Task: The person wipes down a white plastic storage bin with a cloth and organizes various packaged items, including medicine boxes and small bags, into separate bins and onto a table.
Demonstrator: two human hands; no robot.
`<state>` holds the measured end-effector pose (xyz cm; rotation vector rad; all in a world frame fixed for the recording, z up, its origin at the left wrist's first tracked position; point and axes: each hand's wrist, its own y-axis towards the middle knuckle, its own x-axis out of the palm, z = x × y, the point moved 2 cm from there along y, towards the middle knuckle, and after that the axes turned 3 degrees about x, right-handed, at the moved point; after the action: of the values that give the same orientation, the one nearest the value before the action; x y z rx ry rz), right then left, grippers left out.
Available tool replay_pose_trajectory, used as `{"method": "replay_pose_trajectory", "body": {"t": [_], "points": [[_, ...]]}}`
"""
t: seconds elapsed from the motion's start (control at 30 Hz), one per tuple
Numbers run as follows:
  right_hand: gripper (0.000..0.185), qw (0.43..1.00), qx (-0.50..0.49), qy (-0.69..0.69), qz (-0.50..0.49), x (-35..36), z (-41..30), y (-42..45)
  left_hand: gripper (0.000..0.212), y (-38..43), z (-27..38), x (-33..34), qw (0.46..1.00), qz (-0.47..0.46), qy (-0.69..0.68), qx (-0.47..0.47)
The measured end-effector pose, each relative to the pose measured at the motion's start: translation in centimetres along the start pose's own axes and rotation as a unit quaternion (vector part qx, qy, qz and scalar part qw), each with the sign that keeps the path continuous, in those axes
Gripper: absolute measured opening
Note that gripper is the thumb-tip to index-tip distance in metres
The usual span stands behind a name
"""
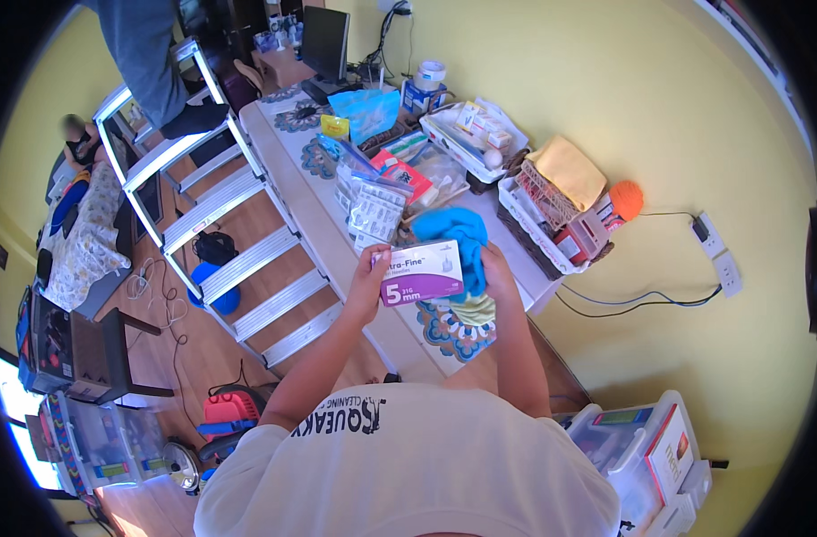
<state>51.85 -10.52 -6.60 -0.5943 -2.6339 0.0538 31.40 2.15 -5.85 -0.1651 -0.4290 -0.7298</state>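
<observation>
My left hand (370, 282) grips the left end of a white and purple box of pen needles (422, 274), held above the table's near part. My right hand (497, 270) holds a bunched blue cloth (459, 231) against the box's right end. A pale green striped cloth (475, 310) hangs below the blue one, over a mat with a blue and brown flower pattern (452, 335). Just beyond the box, bags of blister packs (376, 211) and a red and white packet (402, 176) lie on the table.
Wicker baskets with white liners (536, 245) (472, 144) line the wall side, one topped by a yellow cloth (569, 171). A person's leg (147, 74) stands on an aluminium stepladder (247, 258) to the left. Another person sits farther back. Plastic drawers (610, 443) stand lower right.
</observation>
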Motion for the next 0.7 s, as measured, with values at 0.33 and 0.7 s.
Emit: {"method": "replay_pose_trajectory", "body": {"t": [0.33,0.7], "points": [[0.05,0.903,-0.11,0.412,-0.049,5.3,5.2,-0.7,0.036,-0.3,-0.2,2.7,0.996,0.018,-0.09,-0.005],[0.045,0.953,-0.012,0.279,0.119,8.5,5.4,-5.6,0.035,1.2,0.2,3.9,0.986,0.133,-0.036,0.093]]}}
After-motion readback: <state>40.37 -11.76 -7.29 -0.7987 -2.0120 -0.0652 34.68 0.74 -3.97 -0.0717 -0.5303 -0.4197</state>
